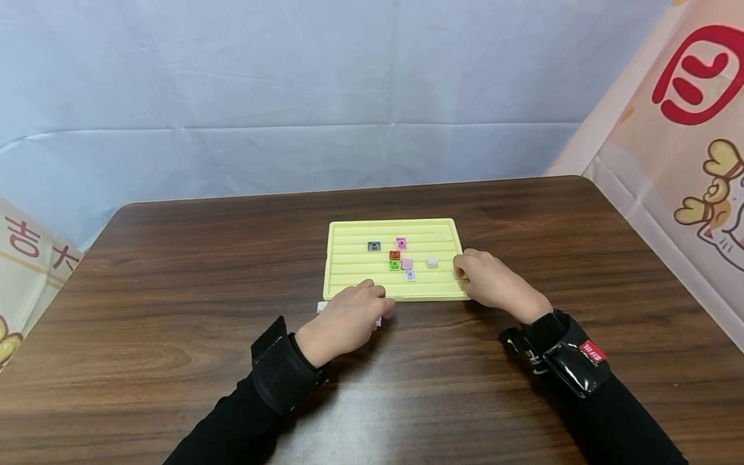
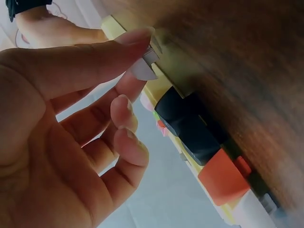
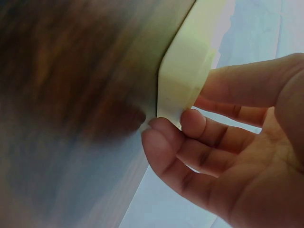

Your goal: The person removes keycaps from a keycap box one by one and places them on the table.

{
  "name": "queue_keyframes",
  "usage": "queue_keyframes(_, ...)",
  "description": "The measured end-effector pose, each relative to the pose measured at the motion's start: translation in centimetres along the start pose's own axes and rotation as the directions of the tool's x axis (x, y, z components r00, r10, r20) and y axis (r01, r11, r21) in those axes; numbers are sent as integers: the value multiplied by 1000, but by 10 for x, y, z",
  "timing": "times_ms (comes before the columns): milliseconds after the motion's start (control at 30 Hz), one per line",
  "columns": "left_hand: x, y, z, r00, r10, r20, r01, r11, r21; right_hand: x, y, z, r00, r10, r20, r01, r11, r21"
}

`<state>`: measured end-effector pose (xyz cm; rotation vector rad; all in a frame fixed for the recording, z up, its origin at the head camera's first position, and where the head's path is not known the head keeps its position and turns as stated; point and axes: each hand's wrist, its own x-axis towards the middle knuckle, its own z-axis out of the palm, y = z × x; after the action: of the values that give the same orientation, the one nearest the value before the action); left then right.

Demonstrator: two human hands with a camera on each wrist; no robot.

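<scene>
On the table, a pale yellow ridged tray (image 1: 354, 278) carries several small keycap-like pieces, among them a grey piece (image 1: 374, 246), a red piece (image 1: 394, 255), a green piece (image 1: 394, 265) and a white piece (image 1: 432, 262). At the tray's near edge, my left hand (image 1: 349, 316) pinches a small white keycap (image 2: 144, 70) between thumb and index finger. Black (image 2: 190, 128) and orange keycaps (image 2: 224, 176) stand in a row along that edge in the left wrist view. My right hand (image 1: 494, 281) grips the tray's right edge near its front corner, thumb and fingers on either side.
The dark wood table (image 1: 174, 284) extends around the tray. A pale blue cloth (image 1: 290, 97) hangs behind it, and a printed cloth (image 1: 657, 161) stands at the right. Part of a white piece (image 1: 321, 307) shows left of my left hand.
</scene>
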<state>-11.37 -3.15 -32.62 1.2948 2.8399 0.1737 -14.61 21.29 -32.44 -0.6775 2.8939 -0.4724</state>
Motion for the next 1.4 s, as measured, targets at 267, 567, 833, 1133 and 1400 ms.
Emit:
queue_keyframes(267, 0, 0, 0, 1000, -16, 26, 16, 1000, -6, -2, 0, 0, 1000, -1, 3, 1, 1000, 7)
queue_keyframes(567, -2, 1, -4, 999, -21, 40, 22, 1000, -18, -3, 0, 0, 1000, 3, 6, -3, 1000, 7)
queue_keyframes(833, -5, -1, -9, 1000, -24, 10, 24, 999, -42, -2, 0, 0, 1000, 0, -1, 0, 1000, -2)
queue_keyframes(1133, -3, -7, -4, 998, -20, -57, 21, 1000, 8, -1, 0, 0, 1000, -1, 5, 1, 1000, -3)
queue_keyframes(1400, -2, -7, -5, 998, -31, -53, 32, 999, 21, 0, -1, 0, 1000, -8, -6, 8, 1000, -9)
